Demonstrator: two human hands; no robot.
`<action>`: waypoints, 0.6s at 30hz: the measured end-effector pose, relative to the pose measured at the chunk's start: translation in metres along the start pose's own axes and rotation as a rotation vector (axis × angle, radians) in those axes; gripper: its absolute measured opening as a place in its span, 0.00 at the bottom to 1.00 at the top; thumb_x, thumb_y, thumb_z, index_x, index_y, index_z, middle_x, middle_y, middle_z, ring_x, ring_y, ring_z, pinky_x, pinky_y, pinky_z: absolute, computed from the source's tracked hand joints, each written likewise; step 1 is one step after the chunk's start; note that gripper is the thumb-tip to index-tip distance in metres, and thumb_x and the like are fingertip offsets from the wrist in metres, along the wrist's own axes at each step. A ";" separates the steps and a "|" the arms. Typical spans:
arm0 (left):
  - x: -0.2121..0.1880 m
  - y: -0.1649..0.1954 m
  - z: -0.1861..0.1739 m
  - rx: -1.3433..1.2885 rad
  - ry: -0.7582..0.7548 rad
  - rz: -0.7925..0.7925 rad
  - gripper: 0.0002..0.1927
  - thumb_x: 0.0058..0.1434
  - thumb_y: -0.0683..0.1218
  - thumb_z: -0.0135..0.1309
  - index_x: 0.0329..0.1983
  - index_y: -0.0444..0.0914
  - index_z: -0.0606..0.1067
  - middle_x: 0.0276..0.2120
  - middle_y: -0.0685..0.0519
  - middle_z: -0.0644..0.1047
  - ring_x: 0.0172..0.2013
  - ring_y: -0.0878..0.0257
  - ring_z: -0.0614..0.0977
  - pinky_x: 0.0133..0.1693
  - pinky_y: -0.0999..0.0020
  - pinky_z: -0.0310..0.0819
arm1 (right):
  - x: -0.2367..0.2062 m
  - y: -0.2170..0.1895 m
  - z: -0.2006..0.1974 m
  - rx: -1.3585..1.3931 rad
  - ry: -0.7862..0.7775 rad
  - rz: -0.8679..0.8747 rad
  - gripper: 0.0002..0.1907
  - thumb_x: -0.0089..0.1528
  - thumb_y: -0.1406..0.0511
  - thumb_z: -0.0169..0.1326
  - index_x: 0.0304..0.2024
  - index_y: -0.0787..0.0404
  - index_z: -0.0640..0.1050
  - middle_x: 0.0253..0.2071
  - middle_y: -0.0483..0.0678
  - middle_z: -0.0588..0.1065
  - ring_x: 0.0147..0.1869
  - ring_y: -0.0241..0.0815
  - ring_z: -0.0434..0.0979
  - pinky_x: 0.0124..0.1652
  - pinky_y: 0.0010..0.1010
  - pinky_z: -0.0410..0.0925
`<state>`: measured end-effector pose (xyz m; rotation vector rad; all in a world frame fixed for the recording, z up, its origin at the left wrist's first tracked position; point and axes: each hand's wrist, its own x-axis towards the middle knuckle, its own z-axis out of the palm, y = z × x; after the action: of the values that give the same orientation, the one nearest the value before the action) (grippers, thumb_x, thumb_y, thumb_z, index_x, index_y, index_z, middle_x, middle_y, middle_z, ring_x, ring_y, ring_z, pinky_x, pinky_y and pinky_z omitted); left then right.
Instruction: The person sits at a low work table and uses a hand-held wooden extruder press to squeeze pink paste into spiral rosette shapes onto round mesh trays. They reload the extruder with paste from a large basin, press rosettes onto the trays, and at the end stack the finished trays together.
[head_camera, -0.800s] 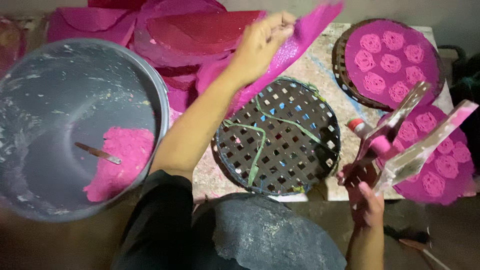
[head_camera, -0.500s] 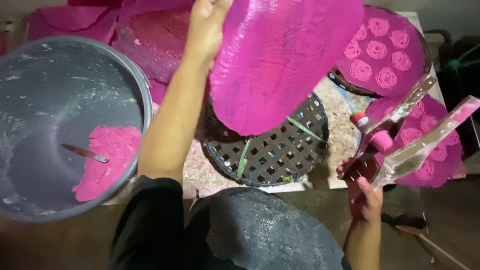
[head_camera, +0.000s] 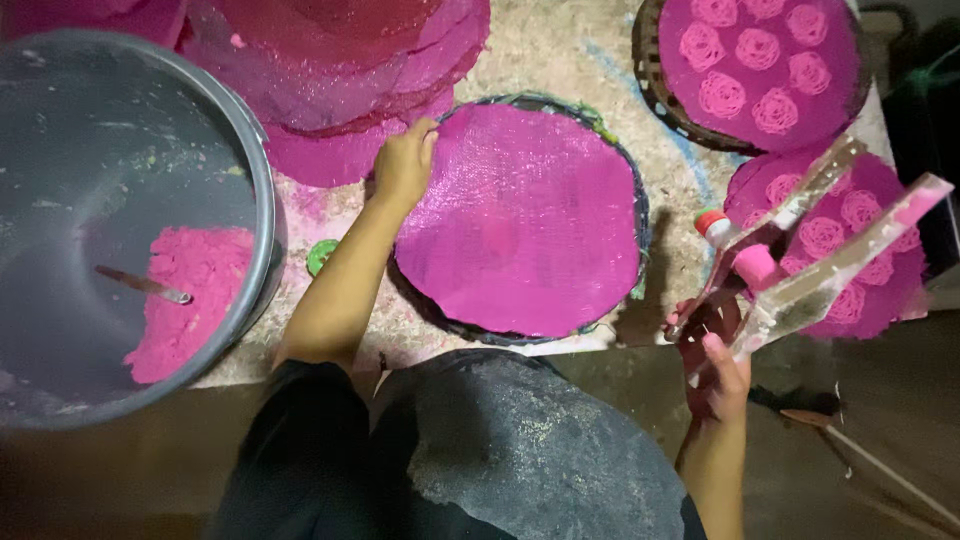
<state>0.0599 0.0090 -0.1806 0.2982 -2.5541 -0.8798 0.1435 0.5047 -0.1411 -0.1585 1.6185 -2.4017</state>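
The left arm reaches forward and slightly rightward from a dark short sleeve, the forearm bare and nearly straight, the elbow low near the body. The left hand (head_camera: 404, 165) lies palm down at the end of it, wrist a little bent, fingers held together and curled lightly with the tips pointing up and to the right, the thumb tucked alongside; it grips nothing. The right arm comes up from the bottom edge, forearm upright and close to the body. The right hand (head_camera: 715, 365) is clenched, fingers wrapped tight in a grasp, the back of the fingers toward the camera, thumb side up.
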 end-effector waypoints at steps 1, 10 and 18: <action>-0.002 -0.002 0.001 0.021 0.000 0.001 0.09 0.70 0.47 0.52 0.51 0.42 0.77 0.32 0.37 0.80 0.35 0.38 0.82 0.34 0.43 0.73 | 0.001 0.000 0.001 -0.021 -0.007 0.013 0.38 0.64 0.57 0.57 0.72 0.66 0.62 0.60 0.57 0.70 0.63 0.53 0.72 0.62 0.46 0.66; 0.003 -0.010 0.007 -0.136 0.160 0.091 0.19 0.75 0.52 0.52 0.66 0.42 0.71 0.61 0.43 0.76 0.59 0.48 0.78 0.59 0.53 0.73 | 0.048 0.002 0.048 -0.272 -0.365 0.331 0.53 0.63 0.40 0.55 0.79 0.62 0.57 0.56 0.55 0.70 0.52 0.44 0.70 0.45 0.35 0.63; -0.057 0.047 -0.065 -2.300 -0.646 0.104 0.42 0.65 0.67 0.52 0.75 0.43 0.57 0.72 0.45 0.68 0.73 0.52 0.69 0.74 0.56 0.60 | 0.083 -0.009 0.142 -0.119 -0.857 1.027 0.50 0.61 0.34 0.39 0.69 0.68 0.63 0.57 0.63 0.76 0.58 0.57 0.79 0.59 0.49 0.70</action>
<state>0.1366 0.0294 -0.1231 -0.8590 -0.3572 -3.0947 0.0936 0.3589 -0.0825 -0.2489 1.0171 -1.1888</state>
